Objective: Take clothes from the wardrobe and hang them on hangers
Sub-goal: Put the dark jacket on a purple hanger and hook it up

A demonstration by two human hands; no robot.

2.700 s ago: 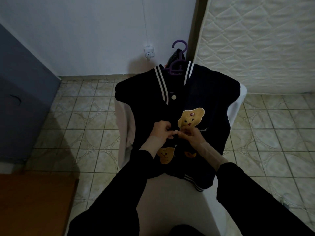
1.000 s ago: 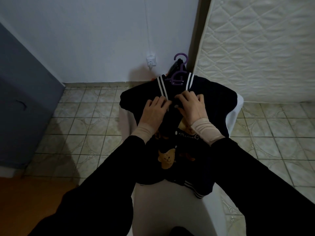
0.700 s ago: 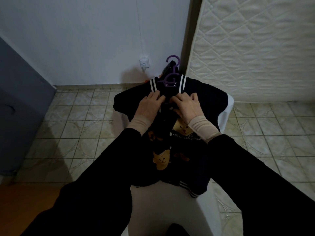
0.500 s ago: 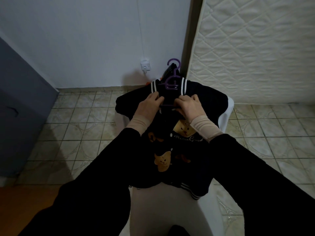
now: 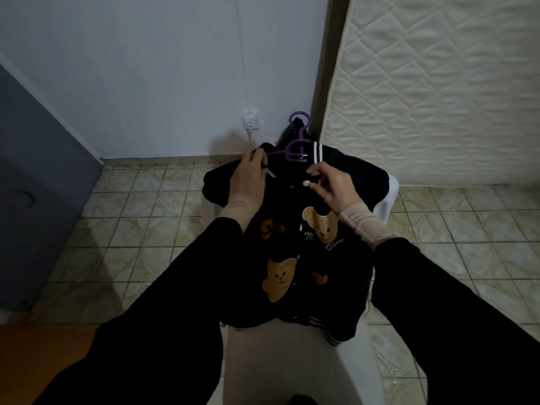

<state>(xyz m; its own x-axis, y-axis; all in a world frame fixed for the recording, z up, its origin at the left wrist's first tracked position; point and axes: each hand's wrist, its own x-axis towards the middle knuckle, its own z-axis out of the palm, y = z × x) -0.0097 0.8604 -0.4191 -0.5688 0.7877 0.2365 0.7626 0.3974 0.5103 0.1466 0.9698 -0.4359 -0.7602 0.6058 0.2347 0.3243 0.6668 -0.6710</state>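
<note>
A dark varsity jacket (image 5: 295, 252) with bear patches and white-striped collar lies on a white surface (image 5: 292, 363), with a purple hanger (image 5: 298, 143) inside its neck. My left hand (image 5: 249, 178) grips the left collar edge and has pulled it outward, baring the hanger's left arm. My right hand (image 5: 333, 184) pinches the right front edge just by the top white button (image 5: 306, 183). The rest of the hanger is hidden under the fabric.
The tiled floor (image 5: 131, 229) spreads to both sides. A quilted mattress (image 5: 438, 83) leans against the wall at right. A wall socket (image 5: 250, 122) with a cable sits behind the jacket. A grey panel (image 5: 35, 185) stands at left, and a brown wooden surface (image 5: 43, 352) lies at lower left.
My hands went from the jacket's middle up to the collar. In the last half second they parted: the left drew the collar edge leftward, and the right shifted to the top button.
</note>
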